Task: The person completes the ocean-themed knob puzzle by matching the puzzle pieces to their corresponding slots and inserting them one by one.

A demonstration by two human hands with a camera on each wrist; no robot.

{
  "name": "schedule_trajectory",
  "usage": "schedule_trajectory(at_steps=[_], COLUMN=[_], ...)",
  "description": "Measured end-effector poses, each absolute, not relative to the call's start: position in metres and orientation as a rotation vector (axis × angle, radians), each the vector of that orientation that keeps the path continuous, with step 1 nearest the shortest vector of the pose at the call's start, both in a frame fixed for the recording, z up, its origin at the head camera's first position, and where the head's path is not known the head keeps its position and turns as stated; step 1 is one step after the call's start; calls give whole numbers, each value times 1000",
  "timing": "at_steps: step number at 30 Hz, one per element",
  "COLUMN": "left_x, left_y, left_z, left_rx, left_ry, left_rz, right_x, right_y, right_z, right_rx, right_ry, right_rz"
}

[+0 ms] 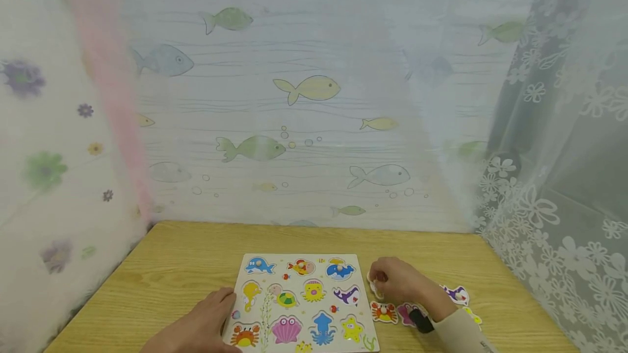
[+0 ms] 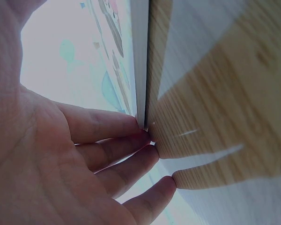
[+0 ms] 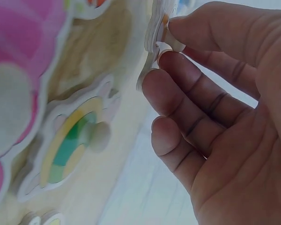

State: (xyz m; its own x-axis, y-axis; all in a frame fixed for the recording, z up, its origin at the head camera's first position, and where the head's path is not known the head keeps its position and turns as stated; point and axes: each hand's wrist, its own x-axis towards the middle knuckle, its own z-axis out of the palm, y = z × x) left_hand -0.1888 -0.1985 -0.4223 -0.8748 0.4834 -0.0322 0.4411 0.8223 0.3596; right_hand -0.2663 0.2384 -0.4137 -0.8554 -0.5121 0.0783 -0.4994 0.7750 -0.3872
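A wooden peg puzzle board (image 1: 260, 309) printed with sea animals lies on the table. My left hand (image 1: 198, 323) is at its left edge; in the left wrist view the fairly straight fingers (image 2: 103, 124) touch that edge and the tabletop. Just right of the board, my right hand (image 1: 399, 282) pinches a white-edged puzzle piece (image 3: 152, 42) between thumb and fingers; its picture is mostly hidden. Near this hand lie a crab piece (image 1: 384, 312), a pink shell piece (image 1: 405, 314) and a purple shark piece (image 1: 457, 294). A green-and-yellow piece with a knob (image 3: 70, 145) shows in the right wrist view.
In the board's top row sit knobbed pieces: a blue dolphin (image 1: 260, 265), a red fish (image 1: 300, 267) and a blue whale (image 1: 340, 269). A yellow piece (image 1: 472, 316) lies at the far right. Patterned curtains (image 1: 314, 140) enclose the wooden table (image 1: 196, 249).
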Motion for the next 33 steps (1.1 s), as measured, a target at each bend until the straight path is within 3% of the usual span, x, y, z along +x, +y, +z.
schedule_trajectory(at_steps=[12, 33], left_x=[-188, -187], left_y=[-199, -200], left_z=[-422, -422], left_rx=[735, 724], left_ry=[2879, 2873], left_rz=[525, 538], right_x=[-272, -272], right_y=[210, 114], right_z=[-404, -399], right_rx=[-983, -1243], right_ry=[2902, 2787], right_rz=[-580, -488])
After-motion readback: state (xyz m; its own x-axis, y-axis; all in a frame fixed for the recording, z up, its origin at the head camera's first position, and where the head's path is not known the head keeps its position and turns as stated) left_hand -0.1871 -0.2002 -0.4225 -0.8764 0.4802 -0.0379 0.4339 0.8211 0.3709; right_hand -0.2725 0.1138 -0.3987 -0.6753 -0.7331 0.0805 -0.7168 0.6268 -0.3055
